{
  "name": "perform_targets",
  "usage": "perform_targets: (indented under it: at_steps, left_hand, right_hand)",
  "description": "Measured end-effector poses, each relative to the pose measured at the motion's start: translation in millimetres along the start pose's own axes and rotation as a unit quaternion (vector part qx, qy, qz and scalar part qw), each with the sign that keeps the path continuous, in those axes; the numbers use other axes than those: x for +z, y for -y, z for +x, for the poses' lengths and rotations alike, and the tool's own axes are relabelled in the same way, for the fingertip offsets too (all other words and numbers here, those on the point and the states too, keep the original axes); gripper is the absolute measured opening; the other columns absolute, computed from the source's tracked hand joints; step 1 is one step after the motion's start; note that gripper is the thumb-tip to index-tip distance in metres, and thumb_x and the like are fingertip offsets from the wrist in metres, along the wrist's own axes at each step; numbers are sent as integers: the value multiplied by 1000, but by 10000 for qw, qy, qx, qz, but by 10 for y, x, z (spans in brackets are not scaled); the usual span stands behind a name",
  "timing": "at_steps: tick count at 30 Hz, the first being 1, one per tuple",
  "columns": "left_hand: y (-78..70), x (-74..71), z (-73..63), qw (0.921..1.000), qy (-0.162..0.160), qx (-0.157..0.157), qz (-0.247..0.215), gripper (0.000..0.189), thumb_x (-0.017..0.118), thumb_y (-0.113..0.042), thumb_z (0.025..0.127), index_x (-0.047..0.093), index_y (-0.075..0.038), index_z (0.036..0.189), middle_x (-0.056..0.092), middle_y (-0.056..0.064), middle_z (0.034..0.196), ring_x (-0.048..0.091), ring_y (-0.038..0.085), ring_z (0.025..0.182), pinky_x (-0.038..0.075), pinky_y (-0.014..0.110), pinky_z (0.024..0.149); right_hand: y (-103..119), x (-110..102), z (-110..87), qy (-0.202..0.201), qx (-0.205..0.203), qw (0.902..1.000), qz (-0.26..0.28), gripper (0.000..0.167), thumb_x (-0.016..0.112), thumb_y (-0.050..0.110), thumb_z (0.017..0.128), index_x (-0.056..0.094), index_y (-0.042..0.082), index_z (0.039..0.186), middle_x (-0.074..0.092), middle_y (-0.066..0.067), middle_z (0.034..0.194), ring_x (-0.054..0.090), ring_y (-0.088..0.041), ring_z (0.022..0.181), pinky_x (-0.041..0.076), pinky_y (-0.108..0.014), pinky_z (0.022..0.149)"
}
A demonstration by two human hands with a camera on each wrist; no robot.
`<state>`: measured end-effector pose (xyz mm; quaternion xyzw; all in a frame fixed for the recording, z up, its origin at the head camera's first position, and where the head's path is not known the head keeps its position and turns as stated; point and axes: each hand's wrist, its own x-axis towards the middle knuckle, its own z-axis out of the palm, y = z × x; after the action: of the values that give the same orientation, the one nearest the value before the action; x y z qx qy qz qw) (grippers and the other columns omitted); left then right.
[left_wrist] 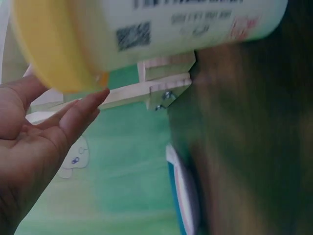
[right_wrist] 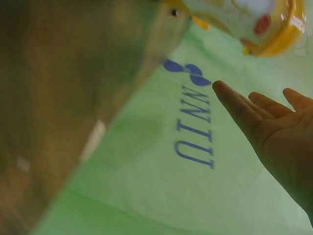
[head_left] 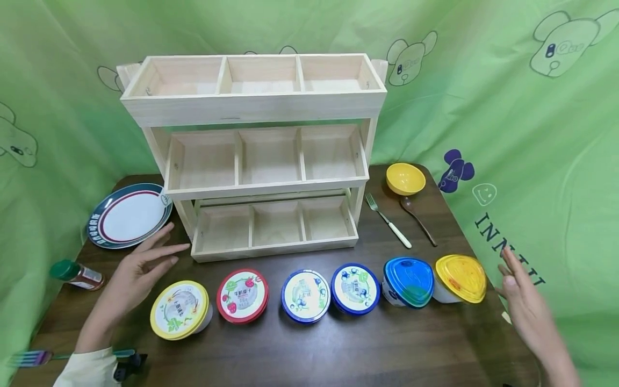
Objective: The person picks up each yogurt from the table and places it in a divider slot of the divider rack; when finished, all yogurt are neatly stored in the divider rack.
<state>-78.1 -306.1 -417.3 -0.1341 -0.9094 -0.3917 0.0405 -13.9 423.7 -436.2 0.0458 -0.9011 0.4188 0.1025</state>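
Observation:
My left hand [head_left: 127, 277] hovers with fingers extended, just left of a round tub with a yellow lid [head_left: 179, 310]. In the left wrist view, that tub [left_wrist: 195, 29] looms above the fingers, and I cannot tell if they touch it. Off the table's right edge, my right hand [head_left: 529, 312] is held with straight fingers, holding nothing. Nearest to it is a tub with a yellow rounded-triangular lid [head_left: 460, 278]. A similar tub with a blue lid [head_left: 408, 280] stands beside that one. Between lie a red-lidded tub [head_left: 242, 295] and two blue-lidded round tubs, one left [head_left: 306, 296], one right [head_left: 355, 288].
Behind the tubs stands a three-tier wooden rack [head_left: 266, 185] with divided trays. Left are a plate [head_left: 132, 216], a green-capped jar [head_left: 77, 274] and a shiny fork [head_left: 36, 358]. Right are a white-handled fork [head_left: 389, 223], a brown spoon [head_left: 418, 220] and a yellow bowl [head_left: 405, 179].

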Motion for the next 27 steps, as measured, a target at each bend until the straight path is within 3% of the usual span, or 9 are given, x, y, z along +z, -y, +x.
perform_targets:
  at_steps: [1, 2, 4, 5, 7, 8, 14, 21, 27]
  left_hand:
    - [9, 11, 10, 9999, 77, -118, -3, 33, 70, -4, 106, 75, -8, 139, 35, 12, 174, 39, 43, 155, 31, 1, 100]
    - [18, 19, 20, 9996, 162, -222, -71, 34, 70, -6, 107, 73, -7, 141, 34, 15, 175, 38, 51, 153, 37, 9, 107]
    - [41, 31, 35, 9984, 297, -414, -242, 37, 70, -10, 108, 70, -6, 144, 30, 18, 175, 34, 58, 152, 43, 36, 119]
    - [58, 37, 41, 9977, 338, -484, -332, 38, 69, -11, 108, 69, -5, 146, 28, 20, 176, 31, 59, 153, 41, 53, 121]
    - [90, 51, 52, 9962, 397, -620, -456, 40, 69, -13, 108, 67, -4, 147, 26, 22, 176, 24, 60, 155, 30, 82, 113]
    - [112, 62, 54, 9956, 417, -646, -535, 40, 69, -12, 108, 66, -3, 147, 26, 24, 175, 20, 61, 156, 26, 90, 104]
    - [241, 138, 76, 9964, 368, -659, -379, 37, 73, -5, 104, 70, 0, 141, 34, 32, 168, 26, 65, 151, 26, 89, 105]
    - [286, 210, 123, 9918, 601, -1017, -493, 42, 72, -11, 106, 67, 0, 146, 36, 33, 168, 28, 63, 151, 26, 87, 108]
    - [297, 274, 147, 9885, 574, -1269, -583, 42, 70, -19, 109, 66, -1, 147, 42, 30, 165, 33, 58, 152, 29, 83, 111]
  right_hand:
    - [-11, 37, -32, 27, 7, 10000, 34, 59, 30, 12, 119, 15, 21, 176, 21, -3, 179, 40, 9, 138, 40, -2, 94]
    - [-19, 74, -60, 52, 1, 10000, 67, 61, 30, 9, 119, 14, 21, 176, 20, 3, 179, 37, 8, 142, 39, -2, 96]
    - [-24, 144, -110, 56, -18, 9999, 119, 63, 31, 5, 118, 13, 22, 176, 21, 10, 177, 34, 7, 146, 36, -4, 103]
    - [-20, 176, -130, 65, -16, 9998, 170, 63, 31, 5, 118, 13, 22, 176, 20, 11, 177, 32, 7, 148, 34, -5, 107]
    - [-11, 235, -168, 86, -16, 9996, 279, 63, 30, 5, 118, 12, 22, 176, 19, 10, 178, 26, 5, 152, 28, -6, 111]
    - [-5, 260, -182, 79, -9, 9995, 318, 63, 30, 5, 118, 12, 22, 176, 19, 9, 178, 24, 5, 154, 27, -6, 112]
    - [9, 399, -220, 28, 245, 9978, 609, 63, 29, 9, 119, 8, 26, 176, 11, -2, 181, 19, 0, 158, 31, -8, 112]
    - [-20, 522, -249, -233, 307, 9951, 911, 63, 33, 7, 119, 12, 19, 176, 7, -4, 182, 11, -5, 162, 19, -9, 119]
    - [-15, 561, -274, -172, 576, 9938, 931, 64, 44, 2, 116, 21, 15, 175, 8, -12, 181, 25, 3, 154, 29, -7, 113]
